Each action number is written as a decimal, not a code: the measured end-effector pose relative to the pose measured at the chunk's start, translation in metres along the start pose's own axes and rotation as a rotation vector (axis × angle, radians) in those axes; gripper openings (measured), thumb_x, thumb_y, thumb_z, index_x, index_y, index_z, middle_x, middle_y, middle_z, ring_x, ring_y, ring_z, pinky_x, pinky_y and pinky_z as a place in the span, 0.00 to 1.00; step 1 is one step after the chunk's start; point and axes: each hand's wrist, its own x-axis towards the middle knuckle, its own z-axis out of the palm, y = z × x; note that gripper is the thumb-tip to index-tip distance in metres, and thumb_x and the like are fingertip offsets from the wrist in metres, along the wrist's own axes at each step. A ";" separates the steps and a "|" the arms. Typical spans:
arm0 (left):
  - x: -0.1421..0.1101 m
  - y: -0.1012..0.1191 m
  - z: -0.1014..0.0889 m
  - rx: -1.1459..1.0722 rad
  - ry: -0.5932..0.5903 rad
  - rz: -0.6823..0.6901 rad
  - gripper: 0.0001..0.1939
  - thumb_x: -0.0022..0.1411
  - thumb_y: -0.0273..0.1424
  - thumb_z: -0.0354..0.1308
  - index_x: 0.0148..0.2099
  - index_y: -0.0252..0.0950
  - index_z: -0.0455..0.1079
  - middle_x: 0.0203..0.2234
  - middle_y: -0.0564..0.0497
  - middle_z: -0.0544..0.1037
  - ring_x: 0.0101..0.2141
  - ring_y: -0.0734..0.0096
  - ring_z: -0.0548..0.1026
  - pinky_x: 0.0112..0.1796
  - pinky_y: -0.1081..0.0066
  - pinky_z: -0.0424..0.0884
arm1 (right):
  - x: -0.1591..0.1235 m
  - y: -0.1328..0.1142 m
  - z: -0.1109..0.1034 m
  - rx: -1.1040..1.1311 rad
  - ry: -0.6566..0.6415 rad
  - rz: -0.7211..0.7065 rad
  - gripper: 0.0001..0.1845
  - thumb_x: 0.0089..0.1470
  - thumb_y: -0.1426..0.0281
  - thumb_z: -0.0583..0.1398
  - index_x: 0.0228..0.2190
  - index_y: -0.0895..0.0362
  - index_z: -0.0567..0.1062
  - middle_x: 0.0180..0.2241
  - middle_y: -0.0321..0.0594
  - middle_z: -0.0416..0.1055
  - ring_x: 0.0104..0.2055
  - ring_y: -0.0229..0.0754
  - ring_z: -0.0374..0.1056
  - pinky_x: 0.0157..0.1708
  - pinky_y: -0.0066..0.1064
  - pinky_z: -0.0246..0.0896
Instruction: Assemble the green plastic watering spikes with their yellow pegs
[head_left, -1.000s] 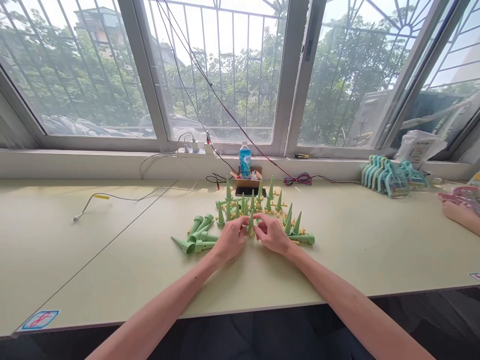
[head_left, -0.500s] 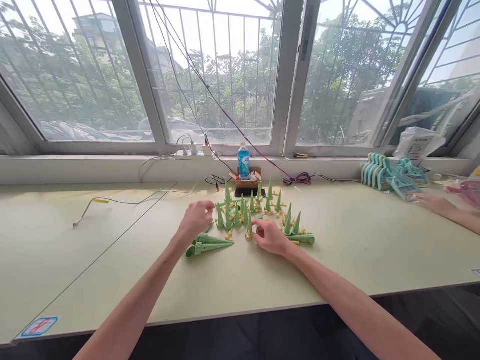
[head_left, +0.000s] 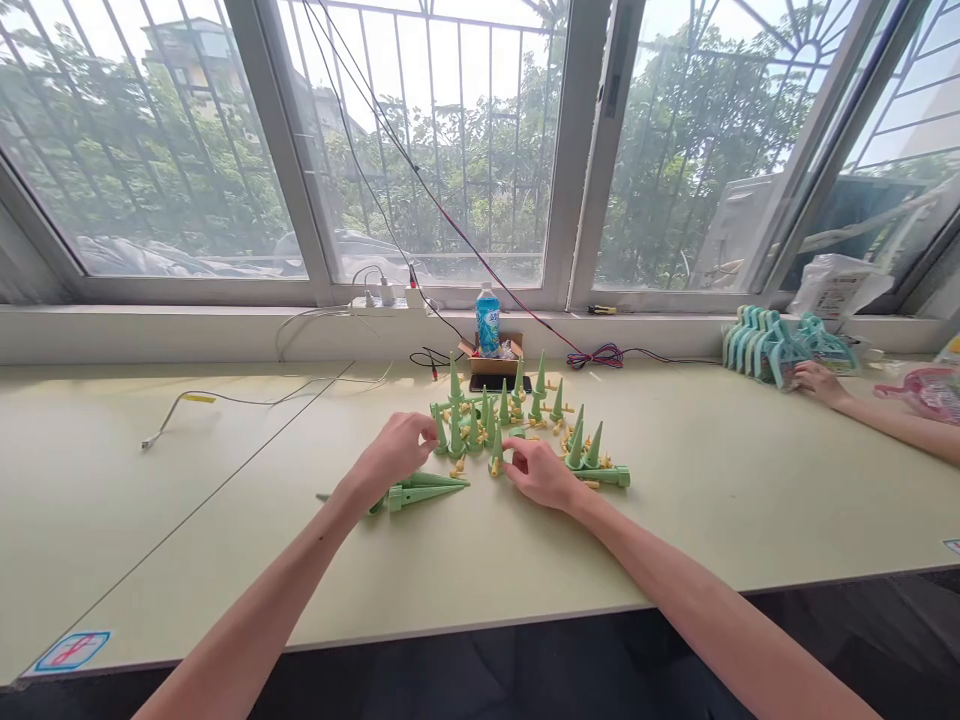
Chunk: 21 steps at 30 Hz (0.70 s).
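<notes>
My right hand [head_left: 541, 474] has its thumb and forefinger closed on an upright green watering spike [head_left: 496, 450] with a small yellow valve at its base. My left hand [head_left: 401, 446] is at another standing green spike [head_left: 441, 432], its fingertips pinched against that spike's left side. Several more green spikes [head_left: 456, 436] stand pointing up between and behind my hands, with small yellow valves [head_left: 458, 467] among them. Beside my left wrist, green spikes [head_left: 427, 492] lie on their sides, partly hidden by my forearm.
Behind the spikes are a dark phone [head_left: 499, 384] and a small cardboard box [head_left: 496, 366] with a blue bottle [head_left: 487, 322]. A white cable [head_left: 232, 400] crosses the left tabletop. At right, another person's hand [head_left: 819, 384] touches a row of teal hangers [head_left: 765, 345].
My left hand has come down and slightly right onto a standing spike. My right hand stays on its spike. The other person's hand has moved left, toward the row of hangers.
</notes>
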 end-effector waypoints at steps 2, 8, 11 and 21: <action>-0.005 0.006 0.002 -0.023 0.018 0.025 0.09 0.54 0.28 0.53 0.26 0.38 0.73 0.29 0.48 0.77 0.31 0.65 0.72 0.29 0.72 0.64 | 0.000 0.000 0.000 -0.007 0.005 -0.001 0.10 0.54 0.74 0.57 0.40 0.59 0.73 0.19 0.30 0.64 0.22 0.35 0.59 0.28 0.27 0.54; -0.013 0.017 0.016 -0.034 -0.122 0.109 0.10 0.56 0.30 0.53 0.24 0.39 0.71 0.27 0.49 0.76 0.37 0.61 0.72 0.31 0.71 0.63 | 0.000 0.001 0.000 -0.033 0.001 0.007 0.11 0.54 0.73 0.57 0.41 0.60 0.74 0.20 0.32 0.66 0.23 0.36 0.60 0.28 0.28 0.55; -0.014 0.022 0.021 -0.030 -0.151 0.104 0.08 0.55 0.30 0.55 0.24 0.39 0.71 0.26 0.48 0.76 0.37 0.59 0.72 0.31 0.70 0.63 | 0.000 0.002 0.000 -0.043 -0.015 -0.005 0.14 0.53 0.74 0.57 0.42 0.59 0.74 0.21 0.33 0.68 0.23 0.36 0.61 0.29 0.28 0.56; -0.016 0.031 0.025 0.095 -0.161 0.234 0.14 0.60 0.22 0.47 0.22 0.37 0.55 0.22 0.49 0.67 0.26 0.66 0.67 0.26 0.71 0.55 | 0.000 0.002 0.001 -0.073 -0.039 0.006 0.13 0.51 0.71 0.60 0.41 0.57 0.71 0.22 0.32 0.69 0.24 0.36 0.62 0.28 0.27 0.53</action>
